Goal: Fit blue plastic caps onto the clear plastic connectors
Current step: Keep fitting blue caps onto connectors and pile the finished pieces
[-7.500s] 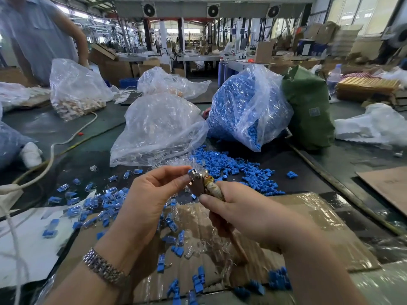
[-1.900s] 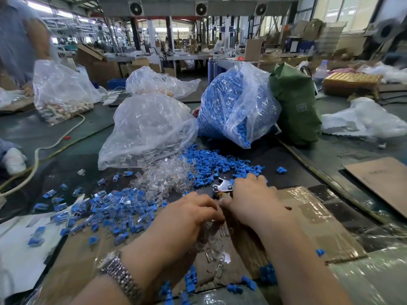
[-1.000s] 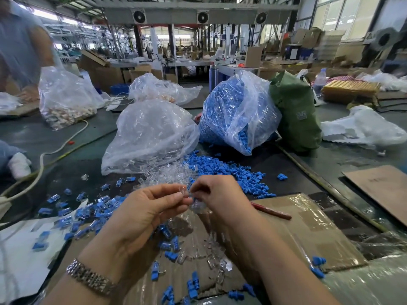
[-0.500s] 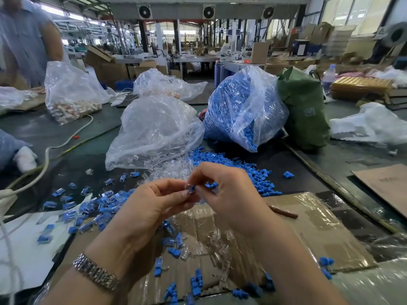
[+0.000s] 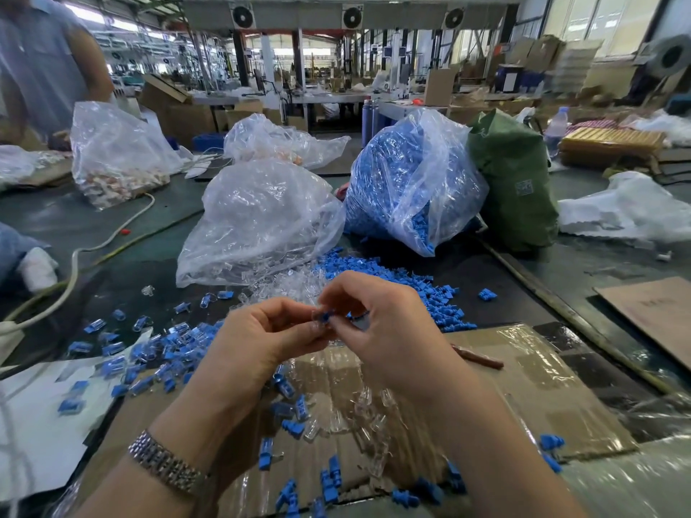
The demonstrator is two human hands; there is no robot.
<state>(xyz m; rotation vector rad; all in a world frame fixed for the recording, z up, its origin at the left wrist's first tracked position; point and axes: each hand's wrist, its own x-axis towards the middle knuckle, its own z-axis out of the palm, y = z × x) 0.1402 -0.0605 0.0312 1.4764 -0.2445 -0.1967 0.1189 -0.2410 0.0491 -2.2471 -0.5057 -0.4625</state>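
Head view: left hand [image 5: 258, 338] pinches a connector [image 5: 318, 318] steady so right hand [image 5: 385, 330] fingers, pinching a cap [image 5: 329, 315], can press it on.

Two hands [image 5: 269, 342], four clear bags [image 5: 258, 218], one green bag [image 5: 516, 181], blue caps [image 5: 430, 297] beyond counting.

I note blue caps [image 5: 430, 293] at centre frame, a green sack [image 5: 516, 181] upper right, brown cardboard [image 5: 523, 386] lower right, and a silver ribbed watchband [image 5: 164, 467] lower left.
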